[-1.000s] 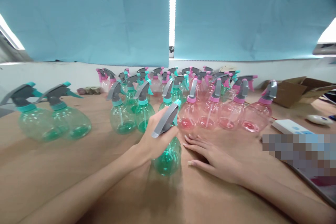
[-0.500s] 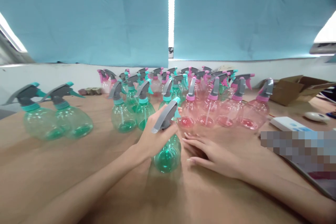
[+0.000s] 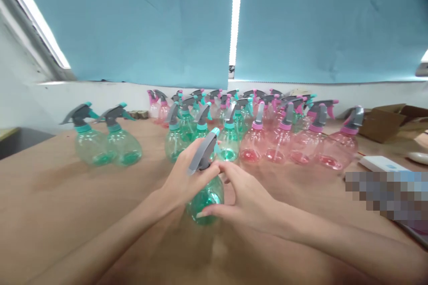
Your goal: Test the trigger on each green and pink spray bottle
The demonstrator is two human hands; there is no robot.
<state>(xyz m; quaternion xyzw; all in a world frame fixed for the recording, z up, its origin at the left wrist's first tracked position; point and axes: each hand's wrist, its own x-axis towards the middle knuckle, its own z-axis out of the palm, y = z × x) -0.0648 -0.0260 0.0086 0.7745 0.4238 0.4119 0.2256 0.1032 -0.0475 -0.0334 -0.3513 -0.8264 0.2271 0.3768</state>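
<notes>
A green spray bottle [image 3: 207,198] with a grey and turquoise trigger head stands tilted on the table in front of me. My left hand [image 3: 185,173] is closed around its neck, just under the head. From the other side my right hand [image 3: 249,198] holds the bottle's round body, the thumb across its near face and the fingertips by the left hand's thumb. Parts of the right fingers are hidden. Just beyond the hands stands a row of green spray bottles [image 3: 229,147] and pink spray bottles [image 3: 251,146].
Two green bottles [image 3: 124,144] stand apart at the left. More bottles crowd the back of the wooden table [image 3: 67,213]. At the right lie an open cardboard box [image 3: 381,120], a white box [image 3: 379,163] and a computer mouse [image 3: 417,157].
My right hand has come off the table and closed on the bottle's side. My left hand keeps hold of the neck. The view has turned a little to the left.
</notes>
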